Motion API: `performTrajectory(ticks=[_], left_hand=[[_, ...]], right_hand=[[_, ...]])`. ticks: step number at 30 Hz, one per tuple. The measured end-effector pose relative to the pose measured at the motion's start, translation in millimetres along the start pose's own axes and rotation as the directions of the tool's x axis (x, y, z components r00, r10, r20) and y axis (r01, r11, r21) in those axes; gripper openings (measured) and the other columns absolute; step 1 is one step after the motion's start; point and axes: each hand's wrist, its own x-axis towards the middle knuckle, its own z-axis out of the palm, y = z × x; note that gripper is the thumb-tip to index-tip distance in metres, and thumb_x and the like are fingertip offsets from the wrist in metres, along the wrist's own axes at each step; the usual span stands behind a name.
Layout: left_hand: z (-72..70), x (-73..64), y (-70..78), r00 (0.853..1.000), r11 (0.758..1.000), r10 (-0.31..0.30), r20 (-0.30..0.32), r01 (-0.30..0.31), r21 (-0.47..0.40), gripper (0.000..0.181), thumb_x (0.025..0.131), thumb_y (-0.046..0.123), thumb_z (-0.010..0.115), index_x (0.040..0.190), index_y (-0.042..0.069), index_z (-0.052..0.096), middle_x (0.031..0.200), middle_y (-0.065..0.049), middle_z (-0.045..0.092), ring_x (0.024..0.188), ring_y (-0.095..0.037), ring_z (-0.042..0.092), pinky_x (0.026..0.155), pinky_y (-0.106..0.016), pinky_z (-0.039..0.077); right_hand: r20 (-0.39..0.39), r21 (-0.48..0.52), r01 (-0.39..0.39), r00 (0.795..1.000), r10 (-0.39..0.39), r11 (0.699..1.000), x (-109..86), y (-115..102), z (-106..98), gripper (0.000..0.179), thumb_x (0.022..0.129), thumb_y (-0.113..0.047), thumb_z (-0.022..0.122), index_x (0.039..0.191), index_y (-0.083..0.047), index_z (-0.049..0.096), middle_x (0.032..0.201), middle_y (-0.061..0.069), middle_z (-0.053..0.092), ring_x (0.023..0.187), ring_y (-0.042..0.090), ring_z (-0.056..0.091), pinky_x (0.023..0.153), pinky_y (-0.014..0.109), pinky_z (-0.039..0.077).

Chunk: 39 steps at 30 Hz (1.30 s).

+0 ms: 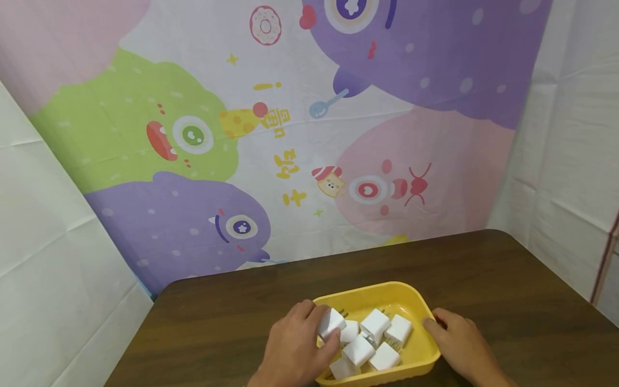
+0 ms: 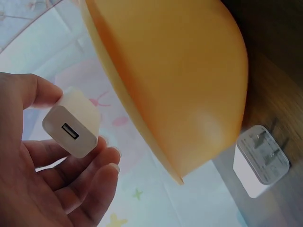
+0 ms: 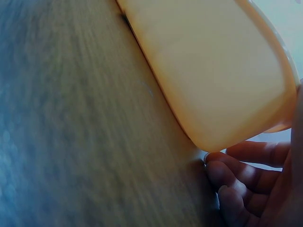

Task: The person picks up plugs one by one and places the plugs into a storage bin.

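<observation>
My left hand (image 1: 296, 344) pinches a white USB charger plug (image 1: 331, 323) between thumb and fingers, over the left side of a yellow plastic basket (image 1: 419, 306). In the left wrist view the held charger (image 2: 71, 124) shows its USB port, and its prongs point away from the palm. Several more white charger plugs (image 1: 358, 350) lie heaped inside the basket, some with metal prongs showing. My right hand (image 1: 461, 341) grips the basket's right side, thumb at the rim; the right wrist view shows curled fingers (image 3: 232, 177) by its lower corner.
Another white charger plug (image 2: 258, 163) lies on the table outside the basket, prongs showing, in the left wrist view. The dark wooden table (image 1: 232, 306) extends behind and beside the basket. A cartoon-printed cloth (image 1: 290, 226) hangs behind it.
</observation>
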Motion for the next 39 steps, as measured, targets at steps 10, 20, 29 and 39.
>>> performTrajectory(ticks=[10, 20, 29, 39], left_hand=[[1.6, 0.9, 7.6, 0.999, 0.998, 0.039, 0.038, -0.037, -0.042, 0.026, 0.081, 0.037, 0.071, 0.099, 0.017, 0.071, 0.089, 0.007, 0.057, 0.074, -0.009, 0.055, 0.058, -0.026, 0.047], [5.6, 1.0, 12.4, 0.991, 0.998, 0.046, 0.129, -0.040, -0.046, 0.029, 0.084, 0.040, 0.069, 0.102, 0.017, 0.071, 0.092, 0.005, 0.057, 0.067, -0.008, 0.052, 0.061, -0.026, 0.048], [6.5, 5.3, 20.5, 0.956, 0.997, -0.030, 0.290, 0.051, -0.065, 0.035, 0.089, 0.045, 0.062, 0.111, 0.019, 0.072, 0.097, 0.006, 0.058, 0.076, -0.010, 0.054, 0.068, -0.030, 0.050], [16.5, 5.5, 26.8, 0.975, 0.997, 0.037, 0.219, -0.021, -0.076, 0.033, 0.088, 0.044, 0.065, 0.108, 0.019, 0.072, 0.093, 0.008, 0.057, 0.079, -0.008, 0.054, 0.069, -0.025, 0.049]], right_hand=[[-0.014, -0.013, 0.007, 1.000, -0.008, 1.000, -0.6, 0.4, 0.6, 0.026, 0.100, -0.036, 0.053, 0.097, -0.013, 0.066, 0.070, 0.001, 0.054, 0.063, 0.017, 0.050, 0.060, 0.033, 0.038], [0.009, -0.001, -0.012, 1.000, 0.012, 1.000, 0.7, -0.3, -0.1, 0.029, 0.101, -0.036, 0.052, 0.101, -0.011, 0.066, 0.071, 0.002, 0.055, 0.064, 0.018, 0.051, 0.061, 0.034, 0.040], [0.003, 0.000, 0.003, 1.000, -0.003, 1.000, -0.6, -0.2, 0.3, 0.030, 0.101, -0.036, 0.053, 0.105, -0.010, 0.067, 0.072, 0.001, 0.056, 0.065, 0.017, 0.052, 0.062, 0.034, 0.040], [-0.013, -0.004, 0.014, 1.000, -0.014, 1.000, -1.6, -0.9, 0.3, 0.028, 0.100, -0.035, 0.054, 0.104, -0.011, 0.067, 0.071, 0.000, 0.056, 0.065, 0.017, 0.052, 0.062, 0.034, 0.040]])
